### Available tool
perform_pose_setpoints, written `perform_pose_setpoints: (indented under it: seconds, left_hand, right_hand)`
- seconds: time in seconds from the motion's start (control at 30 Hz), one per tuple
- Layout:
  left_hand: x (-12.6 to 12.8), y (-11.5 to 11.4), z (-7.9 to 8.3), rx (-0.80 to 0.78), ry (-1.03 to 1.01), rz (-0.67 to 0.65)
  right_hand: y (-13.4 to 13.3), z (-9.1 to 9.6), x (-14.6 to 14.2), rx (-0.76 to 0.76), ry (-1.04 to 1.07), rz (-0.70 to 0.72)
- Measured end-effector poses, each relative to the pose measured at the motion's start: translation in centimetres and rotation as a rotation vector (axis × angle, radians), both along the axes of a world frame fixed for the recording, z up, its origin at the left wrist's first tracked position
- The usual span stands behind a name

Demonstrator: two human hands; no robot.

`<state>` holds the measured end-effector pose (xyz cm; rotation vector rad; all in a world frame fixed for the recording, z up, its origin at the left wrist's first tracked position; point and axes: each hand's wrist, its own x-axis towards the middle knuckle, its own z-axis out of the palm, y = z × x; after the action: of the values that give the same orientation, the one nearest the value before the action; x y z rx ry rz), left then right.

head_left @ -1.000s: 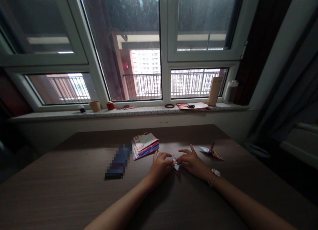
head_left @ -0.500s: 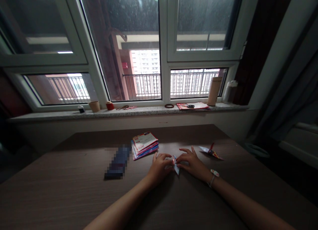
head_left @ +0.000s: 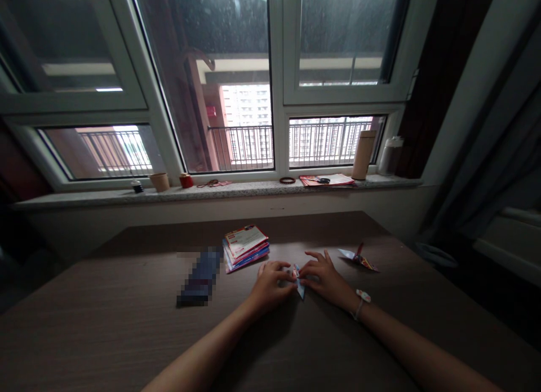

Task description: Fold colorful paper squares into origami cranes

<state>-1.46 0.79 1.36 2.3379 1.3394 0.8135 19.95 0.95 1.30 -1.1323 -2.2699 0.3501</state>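
Note:
Between my two hands, low over the brown table, is a small piece of folded paper [head_left: 300, 290], white with red printed parts and a pointed end toward me. My left hand [head_left: 273, 283] pinches it from the left with thumb and fingertips. From the other side my right hand [head_left: 324, 276] grips it between thumb and forefinger, its other fingers raised and apart. A bracelet [head_left: 362, 296] circles my right wrist. To the right of that hand lies a folded paper crane [head_left: 359, 259] with white and red patterned wings. Fingers partly hide the folded paper.
Left of my hands sits a stack of printed paper sheets [head_left: 246, 248], beside a blurred dark flat object [head_left: 200, 279]. Along the windowsill [head_left: 253, 188] stand a paper cup [head_left: 159, 181], a tan flask [head_left: 364, 155], a clear bottle [head_left: 391, 156], and scissors [head_left: 323, 180] on papers.
Both hands stay almost in place around the folded paper. The fingers of my left hand have shifted very slightly; the view has moved a little.

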Motion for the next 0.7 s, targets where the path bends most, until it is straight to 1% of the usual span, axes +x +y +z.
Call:
perform_pose_setpoints:
  seconds: [0.3,0.7]
  left_hand:
    - [0.22,0.20,-0.31,0.029,0.021,0.014]
    - [0.30,0.21,-0.23,0.043,0.052,0.012]
  right_hand:
    - [0.01,-0.12,-0.05,0.013,-0.003,0.002]
    - [0.24,-0.53,0.01,0.008,-0.006,-0.003]
